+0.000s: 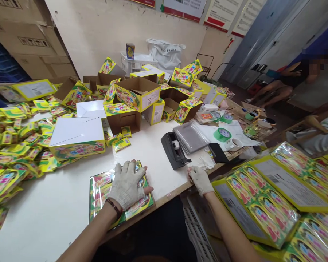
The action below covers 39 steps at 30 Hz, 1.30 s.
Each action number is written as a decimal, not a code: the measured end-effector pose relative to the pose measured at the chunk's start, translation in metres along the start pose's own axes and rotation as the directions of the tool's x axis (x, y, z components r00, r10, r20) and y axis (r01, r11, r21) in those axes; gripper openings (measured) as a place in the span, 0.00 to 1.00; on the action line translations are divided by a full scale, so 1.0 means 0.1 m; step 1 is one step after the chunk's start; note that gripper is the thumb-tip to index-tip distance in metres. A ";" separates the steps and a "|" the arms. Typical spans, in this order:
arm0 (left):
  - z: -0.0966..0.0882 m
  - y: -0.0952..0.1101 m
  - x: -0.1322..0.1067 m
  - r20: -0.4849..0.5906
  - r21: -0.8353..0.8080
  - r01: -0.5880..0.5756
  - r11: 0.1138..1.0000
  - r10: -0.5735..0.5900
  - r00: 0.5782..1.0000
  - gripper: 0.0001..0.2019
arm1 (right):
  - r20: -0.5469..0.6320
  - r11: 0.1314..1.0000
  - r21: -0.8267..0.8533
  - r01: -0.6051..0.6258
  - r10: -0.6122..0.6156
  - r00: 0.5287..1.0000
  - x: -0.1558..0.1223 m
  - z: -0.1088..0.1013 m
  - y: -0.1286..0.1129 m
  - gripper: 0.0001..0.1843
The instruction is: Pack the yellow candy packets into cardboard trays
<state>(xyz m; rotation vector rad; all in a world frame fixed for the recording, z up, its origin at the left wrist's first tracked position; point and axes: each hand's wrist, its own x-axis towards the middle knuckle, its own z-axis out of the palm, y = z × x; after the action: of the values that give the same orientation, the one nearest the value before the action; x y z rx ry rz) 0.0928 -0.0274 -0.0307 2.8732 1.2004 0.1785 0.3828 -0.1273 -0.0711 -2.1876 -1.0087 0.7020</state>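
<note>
My left hand (128, 183), in a white knit glove with bare fingertips, lies spread on a shiny clear-wrapped pack of small yellow and green boxes (100, 194) at the table's front edge. My right hand (200, 179), gloved the same way, is closed in a pinch beside the front end of a black tape dispenser (171, 151). Whatever its fingertips hold is too small to make out. A roll of clear tape (176, 145) sits in the dispenser. Behind that lies a stack of clear plastic sheets (191, 136).
Loose small boxes (19, 145) heap up on the left by a white-topped carton (78, 136). Open display cartons (136, 92) pile at the back. Wrapped packs in trays (262, 203) stand at right. Green tape (222, 134) and a cup (234, 144) lie beyond. Another person (287, 78) sits far right.
</note>
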 end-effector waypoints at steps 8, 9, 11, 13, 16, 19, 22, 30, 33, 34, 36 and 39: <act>-0.01 0.01 -0.03 -0.011 -0.056 0.015 0.998 -0.016 1.000 0.35 | 0.288 0.993 -0.096 0.072 -0.041 0.957 -0.10 -0.15 -0.18 0.11; -0.01 0.01 -0.03 -0.010 -0.060 0.016 0.998 -0.017 1.000 0.35 | 0.376 0.991 -0.055 0.123 -0.094 0.922 -0.14 -0.14 -0.31 0.10; -0.01 0.01 -0.03 -0.009 -0.068 0.023 0.997 -0.024 1.000 0.37 | 0.561 0.973 0.081 0.217 -0.225 0.797 -0.18 -0.05 -0.61 0.08; -0.01 0.00 -0.04 -0.007 -0.078 0.024 0.997 -0.024 1.000 0.39 | 0.705 0.945 0.218 0.244 -0.325 0.630 -0.14 0.12 -0.92 0.08; 0.00 -0.01 -0.05 -0.020 -0.078 0.001 0.997 -0.002 1.000 0.40 | 0.832 0.940 0.251 0.232 -0.332 0.445 0.04 0.45 -1.20 0.09; 0.00 -0.01 -0.06 -0.051 -0.063 -0.005 0.998 0.002 0.999 0.31 | 0.887 0.950 0.208 0.233 -0.284 0.365 0.24 0.72 -1.22 0.08; 0.00 0.00 -0.06 -0.061 -0.046 0.015 0.999 -0.018 0.998 0.21 | 0.903 0.962 0.205 0.182 -0.258 0.344 0.36 0.86 -1.09 0.10; 0.04 0.01 -0.01 -0.063 -0.046 0.018 0.999 -0.021 0.998 0.26 | 0.857 0.960 0.244 -0.134 -0.148 0.494 -0.03 1.10 -0.73 0.26; -0.01 0.03 -0.14 -0.032 -0.060 -0.132 0.990 0.130 0.991 0.22 | 0.762 0.945 0.268 -0.186 -0.089 0.642 -0.27 1.10 -0.66 0.21; -0.03 0.02 -0.24 -0.008 -0.071 -0.216 0.974 0.216 0.976 0.21 | 0.714 0.959 0.232 -0.163 -0.054 0.698 -0.32 1.04 -0.64 0.17; -0.06 -0.06 -0.51 0.028 -0.090 -0.353 0.931 0.356 0.934 0.20 | 0.577 0.985 0.153 -0.084 -0.020 0.816 -0.34 0.80 -0.58 0.09; -0.01 -0.30 -0.96 -0.013 -0.044 -0.454 0.890 0.454 0.891 0.21 | 0.204 0.987 0.076 0.138 -0.151 0.967 -0.21 0.25 -0.45 0.09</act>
<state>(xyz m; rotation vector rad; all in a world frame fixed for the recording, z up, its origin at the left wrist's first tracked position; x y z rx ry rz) 0.0044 -0.0740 -0.0407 3.0591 0.4896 0.2120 0.3333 -0.1129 -0.0514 -1.9938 -1.2233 0.8960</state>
